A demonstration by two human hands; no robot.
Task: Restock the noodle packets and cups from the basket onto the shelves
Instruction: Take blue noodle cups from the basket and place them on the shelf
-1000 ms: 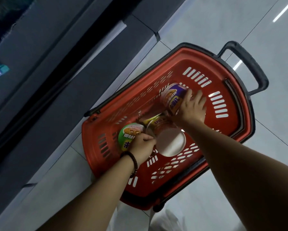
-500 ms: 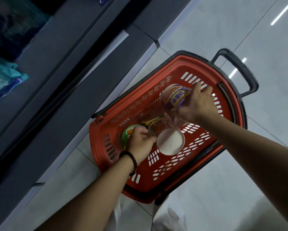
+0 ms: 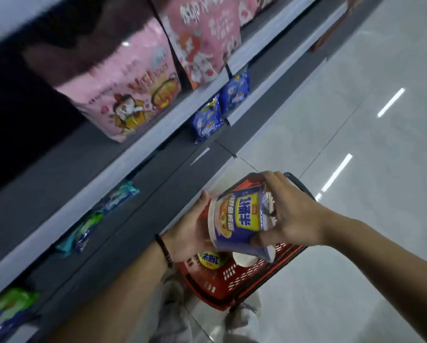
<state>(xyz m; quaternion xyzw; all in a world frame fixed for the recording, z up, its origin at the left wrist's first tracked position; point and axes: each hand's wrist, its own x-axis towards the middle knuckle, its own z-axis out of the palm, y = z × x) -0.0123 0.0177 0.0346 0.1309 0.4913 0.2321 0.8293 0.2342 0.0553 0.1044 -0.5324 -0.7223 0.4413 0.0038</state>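
Note:
A purple-and-yellow noodle cup (image 3: 242,219) lies on its side in the air above the red basket (image 3: 234,290). My right hand (image 3: 296,214) grips it from the right around its body. My left hand (image 3: 189,231), with a dark wristband, cups its lid end from the left. Down in the basket lie a green-lidded noodle cup (image 3: 210,260) and another cup showing its white bottom (image 3: 244,259). The hands and the raised cup hide much of the basket.
Grey shelves run along the left. Large pink noodle packs (image 3: 133,95) stand on an upper shelf, blue packets (image 3: 208,120) on the shelf below, and teal and green packets (image 3: 83,231) lower down. Shiny tiled floor (image 3: 343,169) spreads to the right.
My right hand has lifted the purple cup out of the basket. My left hand let go of the green cup and came up to the purple one. The view swung up to the shelves.

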